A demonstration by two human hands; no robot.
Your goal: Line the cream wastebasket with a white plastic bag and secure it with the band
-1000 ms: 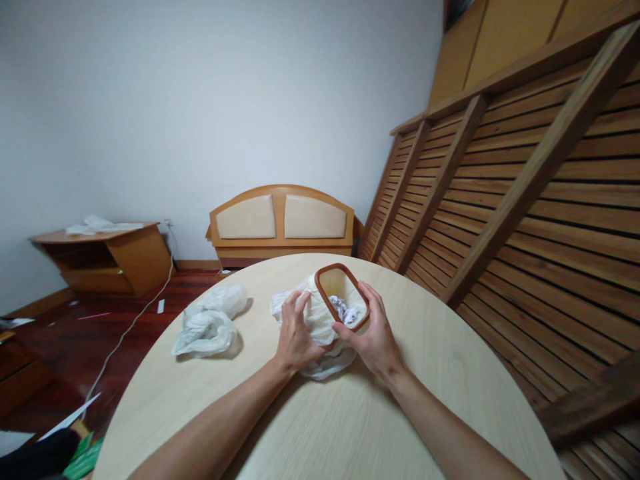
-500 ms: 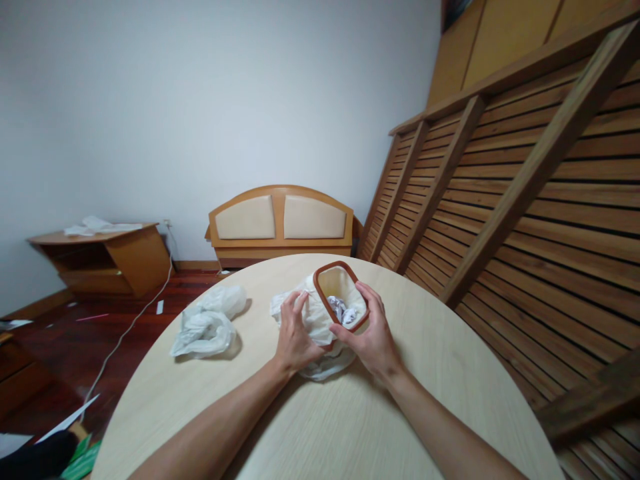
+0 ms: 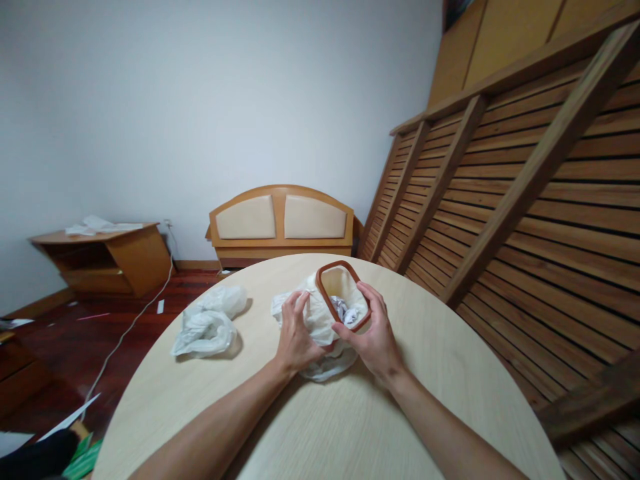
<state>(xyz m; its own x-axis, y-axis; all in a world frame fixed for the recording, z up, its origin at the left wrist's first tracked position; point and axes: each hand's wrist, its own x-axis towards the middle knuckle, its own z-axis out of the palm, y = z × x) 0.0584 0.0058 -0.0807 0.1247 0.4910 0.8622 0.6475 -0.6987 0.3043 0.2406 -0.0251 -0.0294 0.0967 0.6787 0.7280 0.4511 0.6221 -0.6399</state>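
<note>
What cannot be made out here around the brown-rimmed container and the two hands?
- Head view: lower body of the container, hidden by the right hand and the white plastic bag.
- Head view: crumpled contents inside, too small to identify.
- Head view: whether the left hand grips the bag or only rests on it; palm hidden.
- Head view: green object, cut off by the bottom edge.

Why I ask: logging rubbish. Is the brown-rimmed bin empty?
Not empty: crumpled white scraps lie inside the bin, seen through its open top.
</note>
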